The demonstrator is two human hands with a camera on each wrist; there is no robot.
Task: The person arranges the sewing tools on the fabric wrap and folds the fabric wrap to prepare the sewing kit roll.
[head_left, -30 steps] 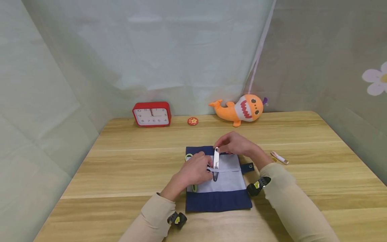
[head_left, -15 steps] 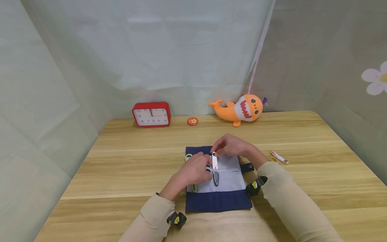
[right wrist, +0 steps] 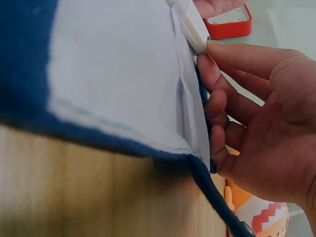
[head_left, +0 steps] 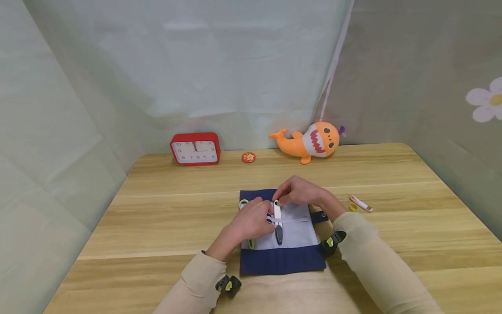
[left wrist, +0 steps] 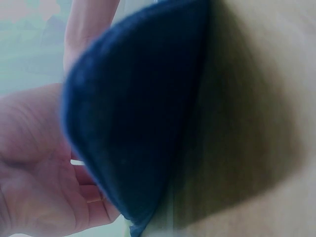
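A navy roll-up case (head_left: pixel 282 261) with a pale grey lining lies unrolled on the table. Across the lining runs a white elastic band (head_left: pixel 296 221), and my left hand (head_left: pixel 252 220) pinches it near its middle. Under the band sits a slim white tool (head_left: pixel 277 211) with a dark grey lower end and a hole at its top. My right hand (head_left: pixel 300 191) pinches this top end between thumb and index finger, the other fingers curled, as the right wrist view shows. A green tool (head_left: pixel 252 243) lies partly hidden below my left hand. In the left wrist view the case's flap (left wrist: pixel 133 108) hides my left fingertips.
A strap (head_left: pixel 319 216) with a snap sticks out from the case's right side. Farther right lie a yellow ring (head_left: pixel 353 207) and a short pinkish-white cable (head_left: pixel 361 203). Along the back stand a red clock (head_left: pixel 195 149), a red round badge (head_left: pixel 249 157) and an orange plush shark (head_left: pixel 307 141).
My right hand has moved toward me and slightly left, sliding the white tool farther down under the band. Its dark end now reaches lower on the lining. My left hand has stayed in place.
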